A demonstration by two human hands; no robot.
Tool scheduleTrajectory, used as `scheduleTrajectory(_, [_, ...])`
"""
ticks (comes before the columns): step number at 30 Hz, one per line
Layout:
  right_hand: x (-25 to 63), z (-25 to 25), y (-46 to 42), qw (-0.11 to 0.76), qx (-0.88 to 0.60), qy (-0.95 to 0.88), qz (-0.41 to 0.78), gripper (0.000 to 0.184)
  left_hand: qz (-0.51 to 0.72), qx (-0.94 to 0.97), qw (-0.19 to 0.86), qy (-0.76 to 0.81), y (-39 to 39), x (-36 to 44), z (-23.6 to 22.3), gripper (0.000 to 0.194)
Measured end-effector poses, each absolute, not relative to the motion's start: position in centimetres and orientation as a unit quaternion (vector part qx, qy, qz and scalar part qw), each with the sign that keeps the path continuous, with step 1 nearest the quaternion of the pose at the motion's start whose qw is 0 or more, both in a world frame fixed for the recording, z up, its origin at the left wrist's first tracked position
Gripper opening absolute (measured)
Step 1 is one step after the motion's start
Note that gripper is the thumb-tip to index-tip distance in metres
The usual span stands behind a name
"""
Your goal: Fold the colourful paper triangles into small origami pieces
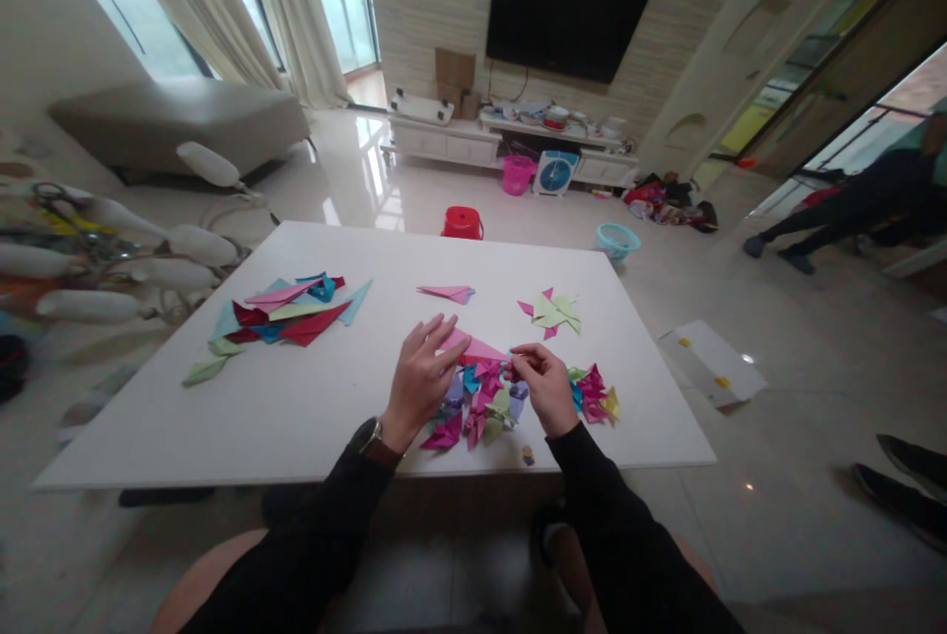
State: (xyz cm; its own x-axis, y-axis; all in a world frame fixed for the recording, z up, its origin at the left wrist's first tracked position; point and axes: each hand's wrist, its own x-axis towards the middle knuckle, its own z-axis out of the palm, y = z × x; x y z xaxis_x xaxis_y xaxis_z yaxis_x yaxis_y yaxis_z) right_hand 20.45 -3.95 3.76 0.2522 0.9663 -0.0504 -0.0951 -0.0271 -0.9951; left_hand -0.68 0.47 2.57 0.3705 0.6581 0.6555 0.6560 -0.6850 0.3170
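A pink folded paper plane (pixel 480 350) is between my hands, just above a pile of small folded paper pieces. My left hand (pixel 423 376) has its fingers over the wide end, partly covering it. At the narrow tip, the fingers of my right hand (pixel 544 380) are pinched together on the paper. Below lies the pile of origami pieces (pixel 480 405) in magenta, green, blue and purple. Another pink paper plane (pixel 446 293) rests farther back on the white table (pixel 311 417). Several more origami pieces (pixel 596 395) lie beside my right hand.
On the table's left is a heap of folded paper planes (pixel 303 311); back right sits a group of green and pink pieces (pixel 553 313). A red bucket (pixel 463 222) and a blue basket (pixel 618 240) stand beyond the table. A person's legs (pixel 850 195) show at right.
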Motion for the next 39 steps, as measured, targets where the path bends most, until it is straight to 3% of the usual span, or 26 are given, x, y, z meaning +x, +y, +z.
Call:
scheduleTrajectory(19, [18.8,3.9,-4.2,0.571,-0.516,-0.444,0.459,0.025,0.395,0.846,-0.002,0.357,-1.2,-0.2,2.9,0.009])
scheduleTrajectory(39, [18.8,4.4,-4.6,0.563,-0.508,-0.442,0.480,0.025,0.385,0.846,-0.027,0.368,-1.2,-0.1,3.2,0.011])
